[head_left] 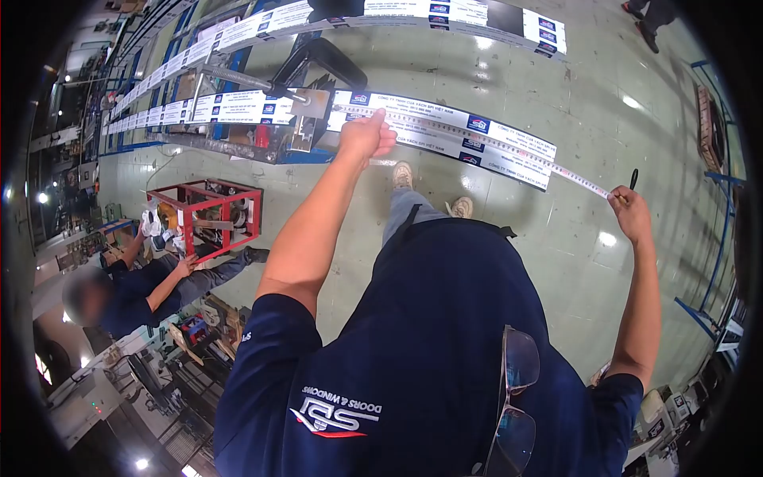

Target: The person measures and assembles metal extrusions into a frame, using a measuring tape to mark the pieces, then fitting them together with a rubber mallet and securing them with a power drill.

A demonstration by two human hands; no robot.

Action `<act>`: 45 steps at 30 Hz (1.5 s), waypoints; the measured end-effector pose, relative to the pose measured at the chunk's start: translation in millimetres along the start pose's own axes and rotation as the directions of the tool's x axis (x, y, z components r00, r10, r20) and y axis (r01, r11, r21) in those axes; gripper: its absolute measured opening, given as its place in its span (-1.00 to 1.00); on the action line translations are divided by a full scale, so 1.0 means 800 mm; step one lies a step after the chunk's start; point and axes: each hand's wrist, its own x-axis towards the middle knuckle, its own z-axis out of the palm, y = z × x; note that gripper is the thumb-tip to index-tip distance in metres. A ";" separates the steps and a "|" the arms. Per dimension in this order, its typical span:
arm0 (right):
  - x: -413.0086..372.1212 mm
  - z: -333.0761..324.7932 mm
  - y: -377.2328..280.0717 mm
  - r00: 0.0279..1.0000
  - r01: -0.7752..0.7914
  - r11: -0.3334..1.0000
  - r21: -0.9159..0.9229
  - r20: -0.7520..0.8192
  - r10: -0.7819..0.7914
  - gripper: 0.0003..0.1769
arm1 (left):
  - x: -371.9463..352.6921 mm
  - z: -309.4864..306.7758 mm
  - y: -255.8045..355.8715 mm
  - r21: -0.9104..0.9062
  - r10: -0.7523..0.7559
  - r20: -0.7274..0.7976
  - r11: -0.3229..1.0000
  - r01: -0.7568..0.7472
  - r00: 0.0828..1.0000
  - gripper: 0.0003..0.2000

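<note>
From my end I make out a metal rack with white labelled bars lying across it: a far bar and a near bar, whose right end juts out over the floor. That floor looks pale green and glossy to me, scuffed in places. On it stand a red frame, light shoes and, at upper right, dark shoes.
</note>
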 end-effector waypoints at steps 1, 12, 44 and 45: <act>-0.001 0.002 -0.004 1.000 -0.013 1.000 -0.012 -0.008 0.013 -0.79 | 0.000 -0.001 0.002 0.038 -0.009 -0.012 0.999 0.009 1.000 -0.65; -0.001 0.016 -0.009 0.999 -0.034 0.999 0.006 0.018 0.034 -0.77 | 0.010 -0.013 0.005 0.094 -0.029 0.037 0.995 0.026 0.999 -0.62; 0.008 0.034 -0.006 0.998 -0.051 0.998 -0.041 -0.031 0.050 -0.76 | 0.005 0.026 -0.013 0.529 0.560 0.185 0.636 -0.562 0.807 -0.69; 0.008 0.035 -0.005 0.998 -0.047 0.998 -0.040 -0.031 0.046 -0.76 | 0.006 0.026 -0.014 0.519 0.556 0.183 0.645 -0.560 0.811 -0.69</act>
